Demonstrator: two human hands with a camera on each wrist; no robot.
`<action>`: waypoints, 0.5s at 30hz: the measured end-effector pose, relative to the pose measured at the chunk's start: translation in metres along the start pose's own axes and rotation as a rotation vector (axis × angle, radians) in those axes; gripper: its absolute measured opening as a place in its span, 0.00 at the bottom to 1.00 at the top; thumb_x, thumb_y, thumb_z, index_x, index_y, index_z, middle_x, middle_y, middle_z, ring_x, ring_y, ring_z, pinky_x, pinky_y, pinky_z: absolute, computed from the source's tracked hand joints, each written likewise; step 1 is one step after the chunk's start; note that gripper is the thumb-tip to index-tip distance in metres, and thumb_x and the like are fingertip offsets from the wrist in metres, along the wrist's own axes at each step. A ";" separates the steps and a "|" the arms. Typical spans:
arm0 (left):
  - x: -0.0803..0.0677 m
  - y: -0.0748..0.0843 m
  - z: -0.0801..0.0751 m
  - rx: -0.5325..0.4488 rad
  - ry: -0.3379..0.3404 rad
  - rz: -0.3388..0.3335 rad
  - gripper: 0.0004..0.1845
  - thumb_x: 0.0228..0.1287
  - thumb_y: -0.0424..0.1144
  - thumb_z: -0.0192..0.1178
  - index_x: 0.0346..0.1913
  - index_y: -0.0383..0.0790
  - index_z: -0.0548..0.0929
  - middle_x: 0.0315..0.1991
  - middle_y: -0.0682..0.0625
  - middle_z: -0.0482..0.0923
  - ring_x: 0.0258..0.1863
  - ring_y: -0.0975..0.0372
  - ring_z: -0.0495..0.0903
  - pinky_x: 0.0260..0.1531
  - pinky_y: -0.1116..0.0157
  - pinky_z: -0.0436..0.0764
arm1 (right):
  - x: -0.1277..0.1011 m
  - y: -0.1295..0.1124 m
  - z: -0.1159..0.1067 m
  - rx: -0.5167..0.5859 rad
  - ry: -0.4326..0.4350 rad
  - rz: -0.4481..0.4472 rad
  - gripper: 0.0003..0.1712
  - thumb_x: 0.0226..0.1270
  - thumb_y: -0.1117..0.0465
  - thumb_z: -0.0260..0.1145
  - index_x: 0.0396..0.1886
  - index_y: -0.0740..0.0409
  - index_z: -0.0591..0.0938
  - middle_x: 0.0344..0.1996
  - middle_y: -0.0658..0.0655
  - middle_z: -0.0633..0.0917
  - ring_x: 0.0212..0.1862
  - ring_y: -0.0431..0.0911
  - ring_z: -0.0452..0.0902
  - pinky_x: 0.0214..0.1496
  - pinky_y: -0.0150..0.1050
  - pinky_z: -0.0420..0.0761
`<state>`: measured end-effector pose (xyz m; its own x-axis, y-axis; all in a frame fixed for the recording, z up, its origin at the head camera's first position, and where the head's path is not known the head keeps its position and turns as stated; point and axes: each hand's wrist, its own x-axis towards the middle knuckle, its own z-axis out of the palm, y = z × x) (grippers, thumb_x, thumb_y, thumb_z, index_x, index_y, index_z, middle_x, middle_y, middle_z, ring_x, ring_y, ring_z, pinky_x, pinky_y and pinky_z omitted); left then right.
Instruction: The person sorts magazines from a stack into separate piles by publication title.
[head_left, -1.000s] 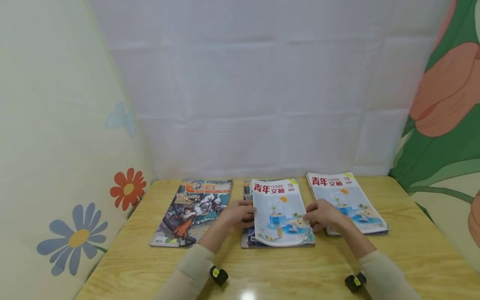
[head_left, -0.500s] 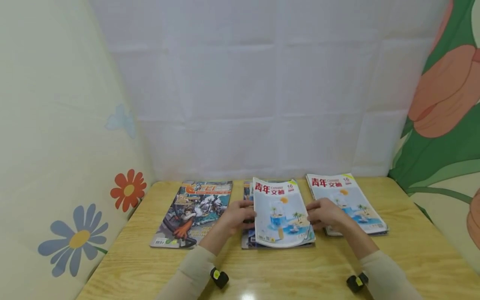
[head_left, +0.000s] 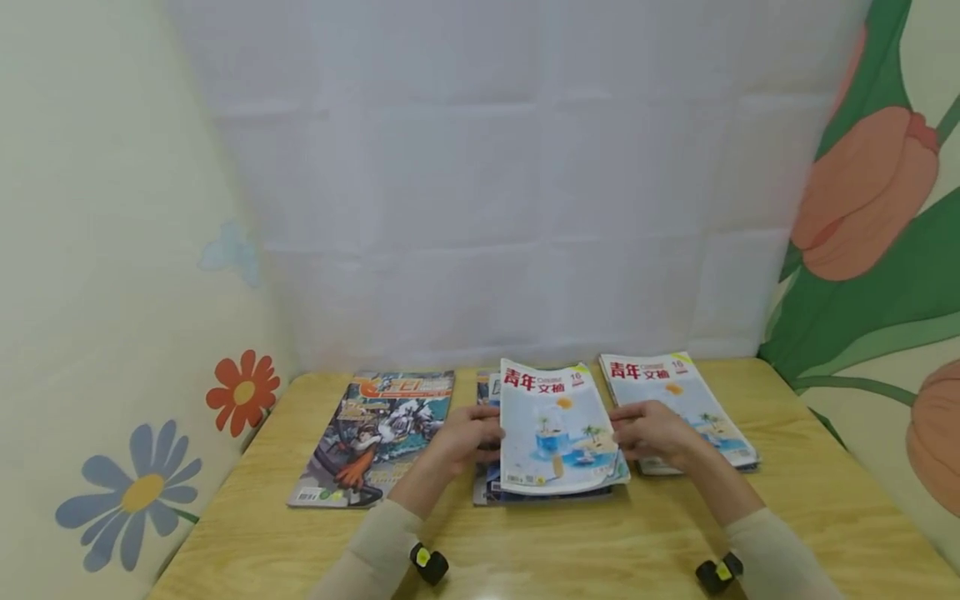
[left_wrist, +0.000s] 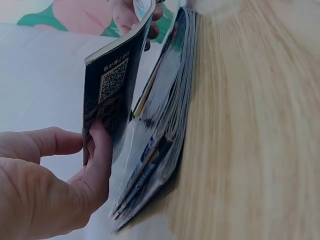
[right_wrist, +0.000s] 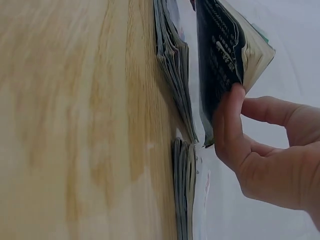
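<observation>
A white-and-blue magazine with red title characters [head_left: 558, 425] is held over the middle stack [head_left: 491, 492]. My left hand [head_left: 468, 433] grips its left edge and my right hand [head_left: 648, 432] grips its right edge. In the left wrist view, the thumb and fingers of my left hand [left_wrist: 92, 150] pinch the magazine's dark back cover [left_wrist: 110, 95], which is raised off the stack [left_wrist: 167, 125]. The right wrist view shows my right hand [right_wrist: 240, 115] pinching the same magazine [right_wrist: 225, 60], with a gap to the stack [right_wrist: 172, 65] below.
A comic magazine [head_left: 378, 433] lies to the left and another stack of the same white title [head_left: 690, 392] lies to the right on the wooden table [head_left: 570, 542]. Fabric walls with flower prints close in the back and sides.
The top magazine has come up slightly off the middle stack, with both hands still on its edges. The head view has shifted a little.
</observation>
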<state>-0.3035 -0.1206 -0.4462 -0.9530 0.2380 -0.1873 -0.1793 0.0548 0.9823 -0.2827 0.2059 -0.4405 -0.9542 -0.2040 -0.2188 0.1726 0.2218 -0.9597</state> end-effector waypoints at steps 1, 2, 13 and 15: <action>0.000 0.000 0.000 -0.005 -0.001 -0.001 0.31 0.64 0.25 0.61 0.70 0.25 0.69 0.58 0.36 0.78 0.48 0.50 0.83 0.45 0.52 0.85 | -0.001 0.000 -0.001 0.003 0.001 -0.004 0.31 0.67 0.72 0.67 0.68 0.77 0.70 0.58 0.70 0.79 0.44 0.52 0.84 0.44 0.45 0.87; 0.000 0.001 0.000 -0.008 -0.004 0.000 0.31 0.64 0.25 0.61 0.70 0.25 0.69 0.58 0.36 0.78 0.49 0.49 0.83 0.45 0.51 0.85 | -0.001 0.000 -0.002 0.008 0.007 -0.005 0.31 0.66 0.72 0.68 0.68 0.76 0.70 0.59 0.71 0.78 0.45 0.53 0.84 0.45 0.45 0.86; 0.013 0.000 0.024 -0.015 -0.076 0.057 0.30 0.66 0.28 0.64 0.70 0.29 0.71 0.54 0.39 0.80 0.46 0.51 0.84 0.45 0.53 0.86 | -0.009 0.001 -0.029 -0.047 0.078 -0.020 0.33 0.67 0.70 0.67 0.70 0.73 0.70 0.64 0.72 0.75 0.53 0.54 0.81 0.46 0.48 0.86; 0.020 0.001 0.035 -0.025 -0.081 0.052 0.30 0.65 0.27 0.64 0.70 0.29 0.72 0.53 0.40 0.82 0.46 0.51 0.84 0.44 0.53 0.86 | -0.013 0.003 -0.038 -0.046 0.101 -0.024 0.33 0.67 0.71 0.66 0.70 0.74 0.69 0.62 0.72 0.76 0.50 0.52 0.81 0.45 0.47 0.86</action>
<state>-0.3143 -0.0814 -0.4497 -0.9385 0.3174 -0.1357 -0.1377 0.0161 0.9903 -0.2789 0.2458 -0.4342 -0.9780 -0.1135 -0.1748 0.1403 0.2620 -0.9548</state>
